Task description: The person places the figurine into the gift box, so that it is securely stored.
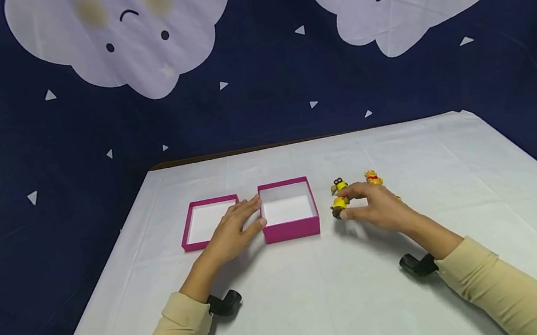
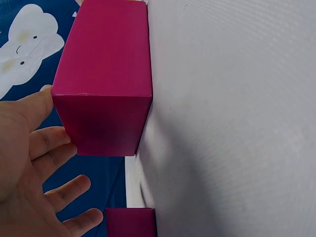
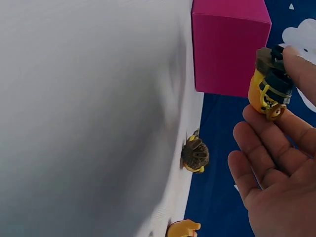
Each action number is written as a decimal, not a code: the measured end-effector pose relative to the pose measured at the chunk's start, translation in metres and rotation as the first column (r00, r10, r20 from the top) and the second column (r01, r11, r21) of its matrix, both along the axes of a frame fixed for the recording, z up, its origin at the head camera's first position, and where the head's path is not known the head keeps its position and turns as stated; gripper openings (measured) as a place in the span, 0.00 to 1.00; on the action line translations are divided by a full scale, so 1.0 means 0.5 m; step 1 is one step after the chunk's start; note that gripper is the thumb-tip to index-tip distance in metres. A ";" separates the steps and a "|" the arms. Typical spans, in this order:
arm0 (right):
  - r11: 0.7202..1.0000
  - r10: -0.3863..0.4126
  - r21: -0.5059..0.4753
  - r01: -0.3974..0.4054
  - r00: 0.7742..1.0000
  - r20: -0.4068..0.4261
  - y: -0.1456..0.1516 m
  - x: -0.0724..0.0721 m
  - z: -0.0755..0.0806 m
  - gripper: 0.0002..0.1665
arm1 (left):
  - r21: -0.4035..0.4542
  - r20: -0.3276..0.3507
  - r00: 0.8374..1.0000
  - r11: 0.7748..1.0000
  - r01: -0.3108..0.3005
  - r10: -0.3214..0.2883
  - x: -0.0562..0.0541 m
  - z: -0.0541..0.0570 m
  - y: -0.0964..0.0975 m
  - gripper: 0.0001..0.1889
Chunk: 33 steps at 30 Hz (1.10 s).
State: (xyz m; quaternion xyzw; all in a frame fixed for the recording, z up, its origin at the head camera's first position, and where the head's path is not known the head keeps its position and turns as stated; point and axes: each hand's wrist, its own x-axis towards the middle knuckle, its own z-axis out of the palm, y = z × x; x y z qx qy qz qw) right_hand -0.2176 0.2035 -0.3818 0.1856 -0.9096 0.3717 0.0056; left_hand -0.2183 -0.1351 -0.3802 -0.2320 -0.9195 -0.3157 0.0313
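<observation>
In the head view a magenta open box [image 1: 292, 229] with a white inside stands at mid-table. My left hand [image 1: 231, 234] is at its left side, fingers extended; the left wrist view shows the fingertips touching the box's edge. To the right of the box, my right hand [image 1: 381, 207] pinches a small yellow toy figurine [image 3: 266, 89] between thumb and fingers, held tilted above the table. Just beyond it a second yellow figurine [image 1: 339, 184] with dark goggles stands on the cloth. An orange bear figurine [image 1: 373, 177] in red is farther right, partly behind the right hand.
A shallow magenta lid [image 1: 199, 245] with a white inside lies left of the box, partly covered by the left hand. White cloth [image 1: 309, 300] covers the table. Behind hangs a dark blue curtain [image 1: 268, 98] with clouds. Another yellow bit [image 1: 398, 197] peeks out beside the right hand.
</observation>
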 end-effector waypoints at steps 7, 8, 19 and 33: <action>1.000 0.010 -0.019 -0.010 1.000 -0.014 -0.011 -0.003 0.009 0.30 | -0.009 0.009 1.000 1.000 -0.006 0.006 0.002 0.002 0.000 0.28; 0.999 0.013 -0.029 -0.014 1.000 -0.014 -0.013 -0.004 0.009 0.30 | -0.011 0.010 1.000 1.000 -0.006 0.006 0.002 0.002 0.000 0.29; 0.999 0.048 -0.014 -0.049 0.995 -0.091 -0.044 -0.011 0.029 0.29 | -0.018 -0.004 1.000 1.000 -0.002 0.002 0.003 0.005 0.000 0.28; 0.996 0.090 0.040 -0.084 0.980 -0.176 -0.095 -0.022 0.060 0.28 | -0.028 0.003 1.000 1.000 -0.012 0.012 0.002 0.002 0.002 0.29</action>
